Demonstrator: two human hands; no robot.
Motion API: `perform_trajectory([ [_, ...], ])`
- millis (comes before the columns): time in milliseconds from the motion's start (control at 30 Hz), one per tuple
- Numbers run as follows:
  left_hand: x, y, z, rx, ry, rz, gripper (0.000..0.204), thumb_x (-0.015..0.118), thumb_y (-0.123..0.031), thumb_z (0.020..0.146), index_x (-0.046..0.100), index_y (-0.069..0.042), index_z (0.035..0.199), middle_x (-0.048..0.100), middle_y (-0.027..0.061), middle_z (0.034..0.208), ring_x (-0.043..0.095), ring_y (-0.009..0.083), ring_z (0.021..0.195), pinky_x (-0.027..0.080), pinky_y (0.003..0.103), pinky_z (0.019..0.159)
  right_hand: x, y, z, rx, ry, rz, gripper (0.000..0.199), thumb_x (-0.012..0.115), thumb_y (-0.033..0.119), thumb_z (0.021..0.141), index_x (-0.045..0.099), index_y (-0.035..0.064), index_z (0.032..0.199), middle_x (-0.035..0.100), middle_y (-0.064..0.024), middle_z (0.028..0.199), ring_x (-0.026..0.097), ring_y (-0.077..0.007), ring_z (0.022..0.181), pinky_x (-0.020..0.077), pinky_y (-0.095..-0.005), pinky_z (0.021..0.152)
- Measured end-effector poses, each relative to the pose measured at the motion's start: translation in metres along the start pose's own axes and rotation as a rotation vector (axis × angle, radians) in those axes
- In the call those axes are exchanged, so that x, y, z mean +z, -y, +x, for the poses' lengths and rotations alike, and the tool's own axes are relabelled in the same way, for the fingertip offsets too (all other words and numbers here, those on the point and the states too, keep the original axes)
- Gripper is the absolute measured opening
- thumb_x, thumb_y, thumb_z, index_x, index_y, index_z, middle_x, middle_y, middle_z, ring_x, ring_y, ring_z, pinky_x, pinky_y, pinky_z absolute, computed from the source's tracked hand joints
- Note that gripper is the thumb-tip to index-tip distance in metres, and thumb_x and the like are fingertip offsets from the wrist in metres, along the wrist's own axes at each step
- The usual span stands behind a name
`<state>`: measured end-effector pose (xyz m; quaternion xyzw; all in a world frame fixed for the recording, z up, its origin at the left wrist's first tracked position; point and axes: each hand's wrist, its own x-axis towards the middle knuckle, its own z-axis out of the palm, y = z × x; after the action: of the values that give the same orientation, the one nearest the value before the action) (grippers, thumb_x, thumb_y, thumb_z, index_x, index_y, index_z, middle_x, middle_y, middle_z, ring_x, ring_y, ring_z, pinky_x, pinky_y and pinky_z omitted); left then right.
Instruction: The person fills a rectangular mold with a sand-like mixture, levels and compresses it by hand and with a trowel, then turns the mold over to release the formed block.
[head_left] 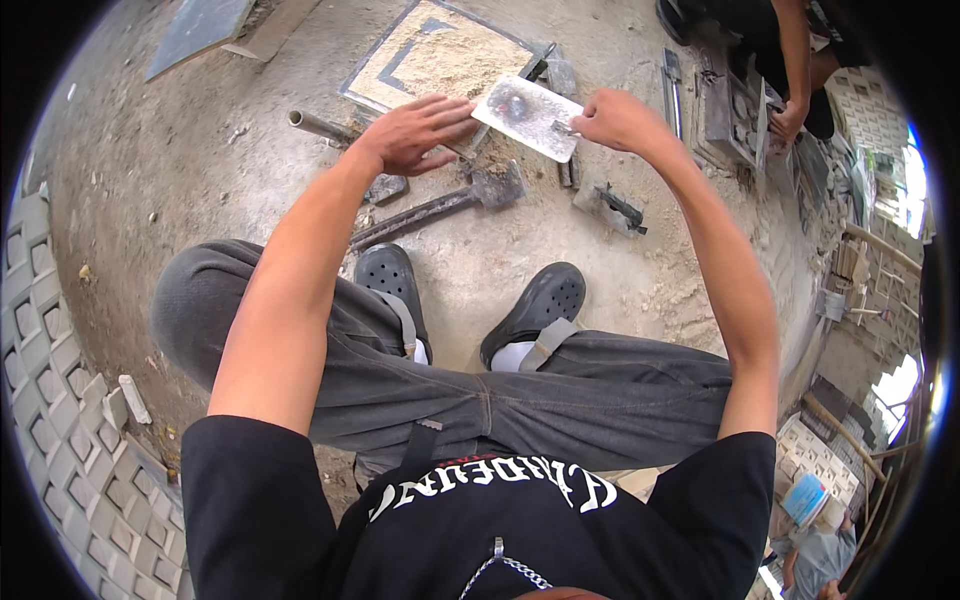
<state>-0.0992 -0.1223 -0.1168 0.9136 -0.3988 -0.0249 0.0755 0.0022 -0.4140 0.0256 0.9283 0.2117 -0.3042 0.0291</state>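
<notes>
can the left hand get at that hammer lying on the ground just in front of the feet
Probably yes: the left hand hovers open just above the hammer, touching the metal plate with its fingertips, and nothing lies between hand and hammer.

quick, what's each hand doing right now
left hand: open, fingertips on the flat metal trowel blade
right hand: shut on the trowel's handle end

A hammer (440, 205) lay on the ground, a pipe (318, 126) far left, patterned blocks (50, 400) near left.
</notes>
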Motion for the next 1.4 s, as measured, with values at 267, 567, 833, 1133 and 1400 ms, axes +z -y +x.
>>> perform_trajectory([
  [267,-0.011,0.03,0.027,-0.304,0.178,0.208,0.065,0.015,-0.052,0.103,0.012,-0.016,0.157,0.015,0.0039,0.163,0.012,0.0191,0.15,0.007,0.039,0.124,0.009,0.012,-0.03,-0.03,0.028,-0.02,0.037,0.064,0.039,0.086,0.075,0.0059,0.096,0.07,-0.0216,0.084,0.068,-0.0369,0.081,0.0537,-0.0435,0.076],
  [567,0.011,0.044,-0.011,-0.657,-0.125,0.116,0.059,0.028,-0.044,0.103,0.027,-0.012,0.153,0.022,0.0075,0.161,0.018,0.0223,0.149,0.013,0.039,0.122,0.035,0.05,0.004,-0.228,0.16,0.078,0.037,0.057,0.038,0.09,0.074,0.0084,0.104,0.071,-0.0199,0.095,0.068,-0.0363,0.089,0.0535,-0.045,0.082],
  [833,0.014,0.044,-0.01,-0.676,-0.1,0.141,0.059,0.024,-0.043,0.104,0.024,-0.013,0.154,0.019,0.0061,0.162,0.015,0.0207,0.15,0.01,0.039,0.123,0.019,0.042,0.018,-0.25,0.104,0.002,0.037,0.057,0.037,0.09,0.074,0.0091,0.107,0.072,-0.0197,0.094,0.068,-0.0372,0.09,0.0536,-0.0468,0.083],
  [1133,0.017,0.044,-0.01,-0.679,-0.1,0.14,0.059,0.023,-0.041,0.104,0.023,-0.011,0.155,0.018,0.0065,0.162,0.015,0.021,0.15,0.01,0.039,0.123,0.015,0.029,0.049,-0.284,0.099,0.066,0.038,0.055,0.038,0.093,0.074,0.0062,0.101,0.071,-0.0212,0.086,0.068,-0.0353,0.079,0.0544,-0.0462,0.077],
  [1400,0.014,0.043,-0.008,-0.668,-0.11,0.126,0.059,0.026,-0.039,0.104,0.024,-0.008,0.154,0.021,0.0084,0.161,0.018,0.0232,0.149,0.012,0.04,0.122,0.014,0.022,0.059,-0.288,0.011,-0.033,0.037,0.058,0.039,0.091,0.074,0.009,0.105,0.072,-0.0194,0.094,0.069,-0.0358,0.087,0.0548,-0.0451,0.08],
])
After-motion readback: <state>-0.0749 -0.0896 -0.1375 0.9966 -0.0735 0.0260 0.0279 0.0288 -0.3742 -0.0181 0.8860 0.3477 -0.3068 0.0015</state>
